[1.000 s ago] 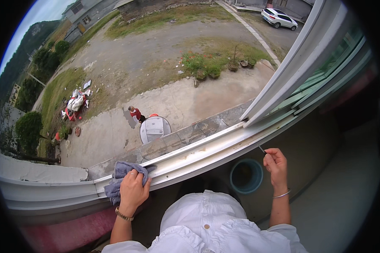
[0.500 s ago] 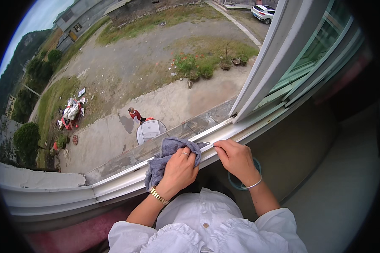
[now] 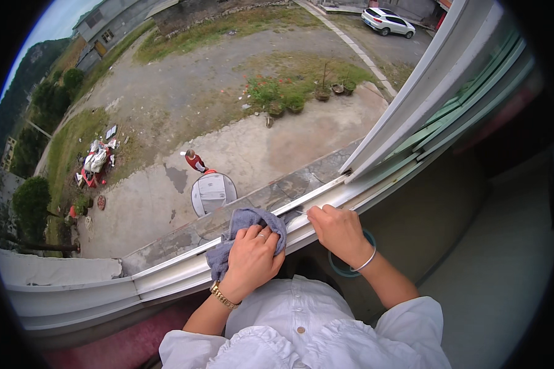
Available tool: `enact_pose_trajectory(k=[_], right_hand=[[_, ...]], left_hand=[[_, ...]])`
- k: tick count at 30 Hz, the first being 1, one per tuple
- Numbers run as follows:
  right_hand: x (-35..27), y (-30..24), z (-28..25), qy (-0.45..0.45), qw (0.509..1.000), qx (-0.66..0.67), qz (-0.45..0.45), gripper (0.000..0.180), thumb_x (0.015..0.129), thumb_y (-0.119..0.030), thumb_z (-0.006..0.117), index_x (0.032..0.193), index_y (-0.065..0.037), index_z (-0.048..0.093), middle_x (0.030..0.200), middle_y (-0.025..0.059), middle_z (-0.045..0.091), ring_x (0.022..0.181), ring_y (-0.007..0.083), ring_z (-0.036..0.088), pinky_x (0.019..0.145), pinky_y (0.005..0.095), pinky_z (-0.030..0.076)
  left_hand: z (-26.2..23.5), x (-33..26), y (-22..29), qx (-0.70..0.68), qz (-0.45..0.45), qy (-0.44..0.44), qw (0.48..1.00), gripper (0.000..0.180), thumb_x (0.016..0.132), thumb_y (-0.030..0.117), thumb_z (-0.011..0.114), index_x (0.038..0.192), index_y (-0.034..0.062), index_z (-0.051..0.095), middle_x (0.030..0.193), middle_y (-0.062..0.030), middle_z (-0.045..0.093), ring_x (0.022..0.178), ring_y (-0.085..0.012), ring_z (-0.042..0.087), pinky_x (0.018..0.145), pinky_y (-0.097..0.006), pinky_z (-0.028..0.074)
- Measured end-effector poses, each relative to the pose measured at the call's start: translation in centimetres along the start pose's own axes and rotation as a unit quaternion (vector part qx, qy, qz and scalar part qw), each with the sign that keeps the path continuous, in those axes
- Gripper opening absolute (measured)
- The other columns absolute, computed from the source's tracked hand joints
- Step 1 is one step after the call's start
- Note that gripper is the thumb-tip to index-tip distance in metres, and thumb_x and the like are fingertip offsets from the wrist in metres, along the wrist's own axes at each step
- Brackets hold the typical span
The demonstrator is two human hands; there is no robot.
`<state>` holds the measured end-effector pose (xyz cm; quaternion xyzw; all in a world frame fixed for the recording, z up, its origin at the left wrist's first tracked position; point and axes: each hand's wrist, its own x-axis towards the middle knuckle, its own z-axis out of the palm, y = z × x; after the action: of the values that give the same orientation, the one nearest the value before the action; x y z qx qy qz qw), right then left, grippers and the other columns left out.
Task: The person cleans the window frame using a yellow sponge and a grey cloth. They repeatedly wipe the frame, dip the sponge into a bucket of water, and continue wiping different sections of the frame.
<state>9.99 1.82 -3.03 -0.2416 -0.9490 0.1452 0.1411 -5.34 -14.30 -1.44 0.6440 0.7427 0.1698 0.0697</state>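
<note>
- Head view: the left hand [image 3: 251, 258] lies palm-down with fingers spread over a crumpled grey-blue cloth [image 3: 245, 237], pressing it onto the white metal window track [image 3: 166, 273] — closed over the cloth rather than pinching it.
- The cloth sits under and just ahead of that hand, bunched, with a fold spilling toward the wrist; it looks soft, light and limp, so it probably shapes itself into the groove and is best held as a wad under the palm.
- The right hand [image 3: 338, 230] is just beside the left, fingers curled together on a thin, pale stick-like tool [image 3: 300, 213] whose tip points into the track toward the cloth; what the tool is made of I cannot tell.
- That tool looks slight and stiff — likely easy to bend or drop, so a pinch close to the tip seems the sound hold.
- Below the right wrist, a round teal basin [image 3: 338, 265] shows partly on the floor.
- Beyond both hands, far below the sill, a concrete yard [image 3: 271, 154] with a person in red [image 3: 195, 162] and a white car [image 3: 388, 21].
</note>
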Motion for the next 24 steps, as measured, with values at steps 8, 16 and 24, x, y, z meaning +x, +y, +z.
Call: enact_pose_trajectory(k=[8,16,24], right_hand=[[0.5,-2.4,1.3,0.013,0.996,0.085,-0.040,0.009,0.088,-0.014,0.066,0.084,-0.008,0.061,0.069,0.0092,0.059,0.063,0.0315,0.063,0.053,0.0407,0.050],[1.9,-6.9,3.6,-0.009,0.995,0.078,-0.068,0.011,0.086,-0.015,0.068,0.080,-0.009,0.060,0.066,0.0072,0.055,0.061,0.0285,0.063,0.052,0.0384,0.049],[0.2,-0.5,-0.4,0.059,0.995,-0.004,0.076,0.009,0.089,-0.018,0.065,0.086,-0.010,0.063,0.070,0.0100,0.061,0.064,0.0328,0.065,0.054,0.0445,0.050]], left_hand=[[-0.6,-1.4,-1.2,0.004,-0.031,0.007,1.000,0.033,0.078,0.021,0.066,0.104,0.0008,0.069,0.108,-0.0109,0.070,0.097,-0.0257,0.063,0.083,-0.037,0.046],[-2.8,-5.2,-4.4,-0.019,-0.072,-0.022,0.997,0.037,0.078,0.019,0.065,0.108,-0.0029,0.067,0.108,-0.0149,0.070,0.098,-0.0285,0.065,0.084,-0.039,0.050],[0.6,2.0,-0.1,-0.075,-0.009,-0.059,0.995,0.030,0.083,0.020,0.062,0.098,-0.0061,0.063,0.101,-0.0189,0.067,0.094,-0.0321,0.062,0.084,-0.040,0.053]])
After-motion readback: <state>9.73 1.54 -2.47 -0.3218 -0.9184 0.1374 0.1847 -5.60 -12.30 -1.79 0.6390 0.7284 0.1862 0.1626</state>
